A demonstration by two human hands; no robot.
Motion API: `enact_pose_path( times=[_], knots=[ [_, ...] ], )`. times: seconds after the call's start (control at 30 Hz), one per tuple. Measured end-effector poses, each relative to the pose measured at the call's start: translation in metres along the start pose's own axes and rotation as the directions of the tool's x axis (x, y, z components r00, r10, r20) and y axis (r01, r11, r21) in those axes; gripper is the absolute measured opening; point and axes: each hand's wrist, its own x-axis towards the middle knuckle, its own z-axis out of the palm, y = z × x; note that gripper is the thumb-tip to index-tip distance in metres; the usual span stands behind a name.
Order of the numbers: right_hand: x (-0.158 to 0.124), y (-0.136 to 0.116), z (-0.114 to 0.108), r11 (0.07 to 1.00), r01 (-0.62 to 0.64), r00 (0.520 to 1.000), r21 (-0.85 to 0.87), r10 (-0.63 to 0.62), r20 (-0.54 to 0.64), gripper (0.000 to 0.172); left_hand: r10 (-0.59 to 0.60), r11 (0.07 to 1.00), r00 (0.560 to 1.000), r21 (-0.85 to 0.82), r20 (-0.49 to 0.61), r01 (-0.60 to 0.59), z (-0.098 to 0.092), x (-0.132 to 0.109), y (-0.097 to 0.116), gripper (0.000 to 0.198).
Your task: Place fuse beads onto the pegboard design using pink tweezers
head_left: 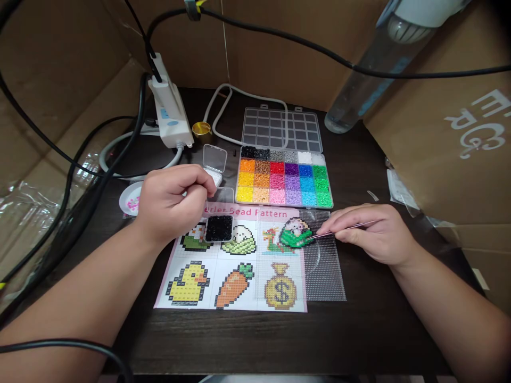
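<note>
My right hand (pixel 377 231) holds thin tweezers (pixel 339 230), fingers pinched along their length. The tips reach the green, lower part of a bead figure (pixel 296 233) with a pale top and dark outline. That figure sits on a clear pegboard (pixel 329 271), which overlaps the right side of a printed bead pattern sheet (pixel 211 287). My left hand (pixel 173 199) is closed, its thumb and index finger at the left edge of the raised lid of a small clear box of black beads (pixel 219 229). Whether the fingers grip that lid cannot be made out.
Behind the sheet lies an open, sectioned case of coloured beads (pixel 285 176), its clear lid (pixel 281 129) folded back. A small box of white beads (pixel 215 176), a white dish (pixel 130 198), a gold tin (pixel 202 131) and a power strip (pixel 170 114) stand left. Cables and cardboard walls surround the table.
</note>
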Motion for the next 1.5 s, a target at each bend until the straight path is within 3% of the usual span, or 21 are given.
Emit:
enact_pose_path(
  times=[0.17, 1.5],
  knots=[
    [0.0018, -0.0012, 0.0007, 0.999, 0.039, 0.999, 0.026, -0.040, 0.021, 0.005, -0.012, 1.000, 1.000, -0.001, -0.001, 0.012, -0.0001, -0.0005, 0.0000, 0.028],
    [0.0034, -0.0022, -0.0029, 1.000, 0.029, 0.998, 0.004, -0.029, 0.054, 0.006, -0.004, 1.000, 1.000, 0.016, -0.007, 0.005, 0.0008, -0.0007, 0.0011, 0.028]
  ],
)
